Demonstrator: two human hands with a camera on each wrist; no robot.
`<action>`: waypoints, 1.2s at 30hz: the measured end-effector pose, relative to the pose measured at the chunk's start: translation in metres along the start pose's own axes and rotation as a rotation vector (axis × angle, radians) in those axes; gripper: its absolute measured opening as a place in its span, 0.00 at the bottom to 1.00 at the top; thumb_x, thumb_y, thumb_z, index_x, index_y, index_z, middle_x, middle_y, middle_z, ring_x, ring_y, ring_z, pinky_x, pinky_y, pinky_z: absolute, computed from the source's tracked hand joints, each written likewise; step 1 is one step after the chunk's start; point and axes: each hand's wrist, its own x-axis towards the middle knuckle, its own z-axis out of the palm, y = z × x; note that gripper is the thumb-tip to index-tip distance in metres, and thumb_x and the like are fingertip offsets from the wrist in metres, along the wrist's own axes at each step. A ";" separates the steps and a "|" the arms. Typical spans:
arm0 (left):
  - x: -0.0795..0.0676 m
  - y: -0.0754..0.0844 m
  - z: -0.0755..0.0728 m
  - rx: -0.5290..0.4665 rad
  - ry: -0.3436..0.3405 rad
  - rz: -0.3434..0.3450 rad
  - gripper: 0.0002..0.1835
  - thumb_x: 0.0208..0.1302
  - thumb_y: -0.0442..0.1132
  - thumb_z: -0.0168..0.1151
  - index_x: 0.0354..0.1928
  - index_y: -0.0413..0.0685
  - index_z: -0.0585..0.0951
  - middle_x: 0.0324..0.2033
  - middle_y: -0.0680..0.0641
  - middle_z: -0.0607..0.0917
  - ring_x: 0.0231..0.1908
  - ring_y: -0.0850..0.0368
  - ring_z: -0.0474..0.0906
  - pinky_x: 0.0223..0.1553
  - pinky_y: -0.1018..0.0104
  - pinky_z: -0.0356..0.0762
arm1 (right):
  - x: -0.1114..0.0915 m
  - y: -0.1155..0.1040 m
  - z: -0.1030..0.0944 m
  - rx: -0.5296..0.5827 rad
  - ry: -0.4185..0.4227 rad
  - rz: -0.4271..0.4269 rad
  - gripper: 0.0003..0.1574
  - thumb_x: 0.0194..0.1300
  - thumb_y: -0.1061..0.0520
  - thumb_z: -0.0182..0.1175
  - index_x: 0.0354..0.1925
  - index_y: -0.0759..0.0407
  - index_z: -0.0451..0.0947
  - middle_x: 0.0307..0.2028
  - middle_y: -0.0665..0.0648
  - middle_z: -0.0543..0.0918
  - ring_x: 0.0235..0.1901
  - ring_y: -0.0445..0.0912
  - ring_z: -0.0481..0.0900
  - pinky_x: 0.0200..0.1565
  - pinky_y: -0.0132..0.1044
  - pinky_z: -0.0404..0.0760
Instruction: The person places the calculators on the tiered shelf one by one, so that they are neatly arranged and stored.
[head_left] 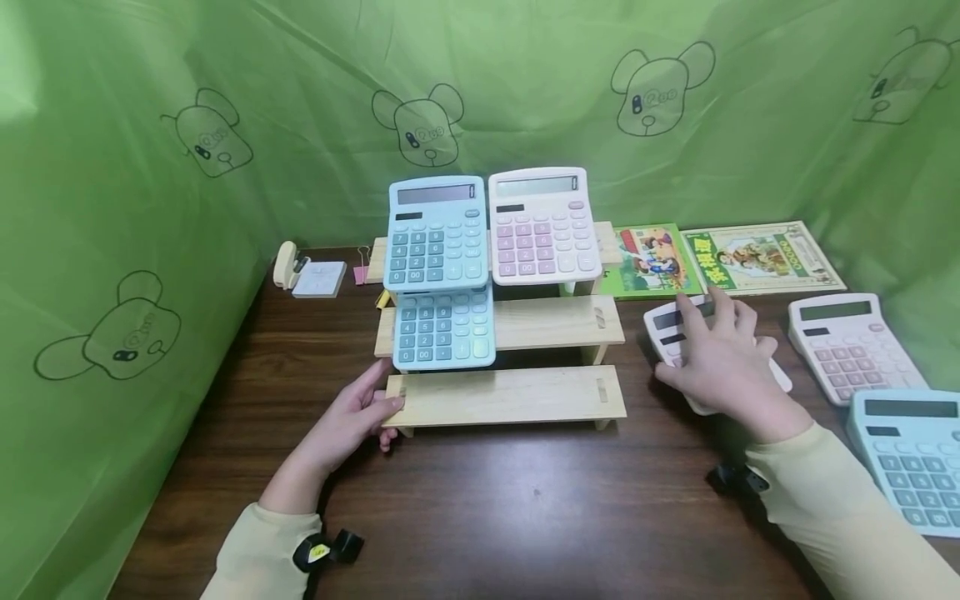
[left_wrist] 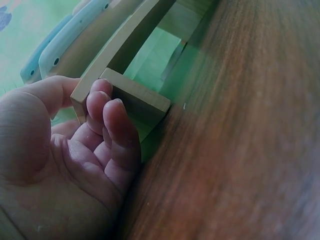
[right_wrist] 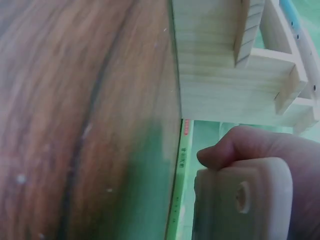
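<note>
The left hand (head_left: pixel 356 417) is pinching the lowest board's end of a pale wooden three-tiered stand (head_left: pixel 510 398) to its right, fingers curling beneath. The right hand (head_left: pixel 720 354) is gripping a white rectangular plastic calculator (head_left: pixel 670 327) under its palm; a white, pink-keyed calculator (head_left: pixel 855 350) is lying just right of it.

Long sleeves of a pale cream colour are worn on both arms. The left sleeve (head_left: pixel 258 554) is made of smooth cloth, and in the right sleeve (head_left: pixel 847 517) soft creases are seen. At the left cuff a small black device (head_left: pixel 348 546) is worn, on which a yellow label (head_left: pixel 319 552) is placed; its print is too small to be read. At the right cuff a similar black unit (head_left: pixel 726 479) is worn.
</note>
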 end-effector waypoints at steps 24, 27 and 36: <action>0.001 0.001 0.002 0.003 0.009 -0.032 0.44 0.69 0.46 0.60 0.77 0.53 0.44 0.26 0.37 0.78 0.20 0.51 0.77 0.24 0.52 0.82 | -0.026 -0.047 -0.030 0.166 0.249 -0.218 0.67 0.38 0.43 0.76 0.72 0.54 0.55 0.73 0.63 0.45 0.66 0.66 0.44 0.42 0.68 0.57; 0.001 0.002 0.002 0.001 0.010 -0.026 0.44 0.68 0.46 0.60 0.77 0.53 0.45 0.26 0.37 0.78 0.20 0.50 0.77 0.23 0.52 0.82 | -0.027 -0.050 -0.031 0.188 0.287 -0.236 0.63 0.36 0.44 0.76 0.68 0.58 0.59 0.73 0.61 0.46 0.66 0.65 0.45 0.41 0.67 0.58; 0.001 0.001 0.001 0.002 0.009 -0.021 0.43 0.69 0.45 0.60 0.77 0.54 0.45 0.28 0.34 0.79 0.20 0.50 0.77 0.23 0.53 0.82 | -0.031 -0.062 -0.033 0.255 0.360 -0.273 0.59 0.31 0.48 0.77 0.63 0.56 0.65 0.68 0.61 0.55 0.63 0.63 0.49 0.44 0.63 0.56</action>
